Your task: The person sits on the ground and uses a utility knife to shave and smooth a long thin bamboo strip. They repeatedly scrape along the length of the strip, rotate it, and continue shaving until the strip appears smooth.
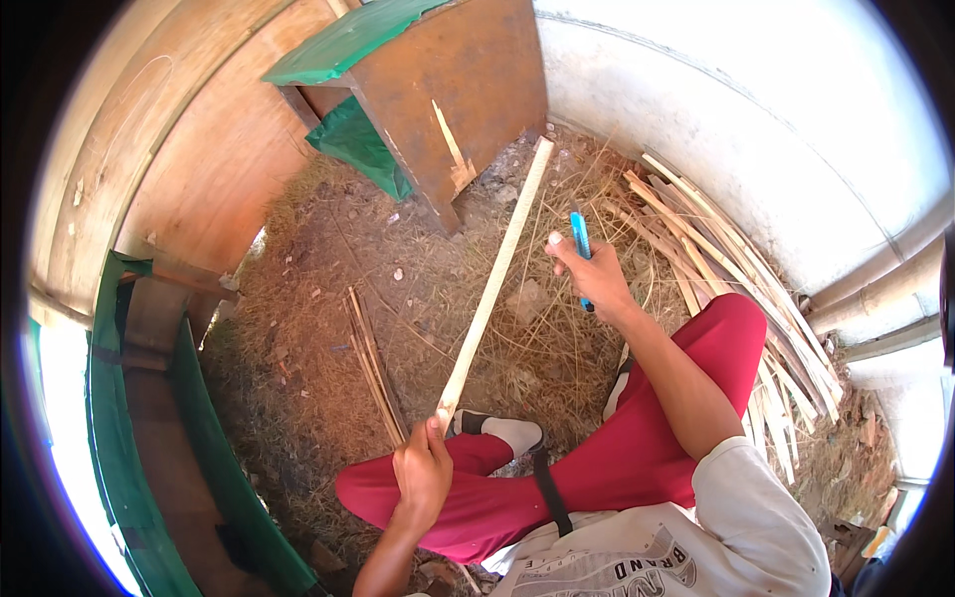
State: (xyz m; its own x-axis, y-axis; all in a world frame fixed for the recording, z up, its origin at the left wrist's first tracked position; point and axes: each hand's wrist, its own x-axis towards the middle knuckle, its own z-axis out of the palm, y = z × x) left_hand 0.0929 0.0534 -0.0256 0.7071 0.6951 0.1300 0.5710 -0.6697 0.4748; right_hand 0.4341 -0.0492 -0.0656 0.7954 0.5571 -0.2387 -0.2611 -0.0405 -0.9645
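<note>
My left hand (422,470) grips the lower end of a long, pale bamboo strip (497,274), which slants up and away to the right over the ground. In my right hand (597,276), fingers wrapped round it, is a blue utility knife (580,237) pointing away from me. The knife is to the right of the strip and apart from it. Whether its blade is out, I cannot make out. My crossed legs in red trousers (637,438) lie beneath both arms.
A pile of split bamboo strips (716,249) lies at the right by the white wall (736,119). Thin darker strips (366,363) rest on the straw-littered ground left of the middle. A wooden cabinet (448,90) with green cover stands ahead; a green-edged wooden frame (149,428) is at the left.
</note>
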